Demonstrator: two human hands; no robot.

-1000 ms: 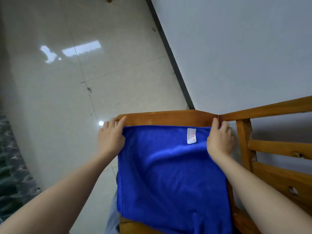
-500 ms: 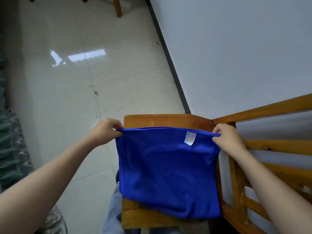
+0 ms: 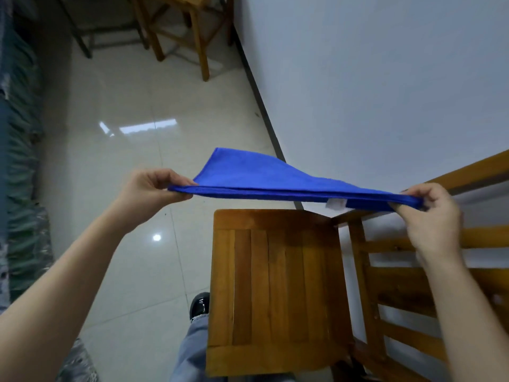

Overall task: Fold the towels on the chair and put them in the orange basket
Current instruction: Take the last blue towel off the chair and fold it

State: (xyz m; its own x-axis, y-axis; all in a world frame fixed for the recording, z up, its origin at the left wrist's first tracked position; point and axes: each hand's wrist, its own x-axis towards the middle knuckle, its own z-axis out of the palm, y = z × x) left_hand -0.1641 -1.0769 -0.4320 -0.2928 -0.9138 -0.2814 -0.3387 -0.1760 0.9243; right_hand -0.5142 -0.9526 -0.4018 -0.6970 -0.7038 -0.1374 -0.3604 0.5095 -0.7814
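The left hand (image 3: pixel 150 186) pinches the left end of the blue towel (image 3: pixel 261 176). Its thumb lies on top, and its curled fingers (image 3: pixel 179 196) close against the cloth from below. The right hand (image 3: pixel 432 216) grips the right end, with the fingers curled over the near edge and the thumb (image 3: pixel 405 209) tucked under it. Both hands are closed on the cloth.

The towel hangs in the air, stretched taut and almost level between the hands. It is above the far edge of the chair (image 3: pixel 275 285) and clear of the slatted seat. Its near edge shows doubled layers, and one far corner rises toward the far left. A small white label (image 3: pixel 336 204) hangs from the near edge, just beside the right hand.

The chair's back rails (image 3: pixel 413 271) stand to the right against the pale wall (image 3: pixel 371 78). Near the seat's left side, a trouser leg (image 3: pixel 192 348) and a dark shoe (image 3: pixel 199 304) are over the glossy tiled floor (image 3: pixel 124 161). A wooden stool (image 3: pixel 192 23) stands far off by the wall.
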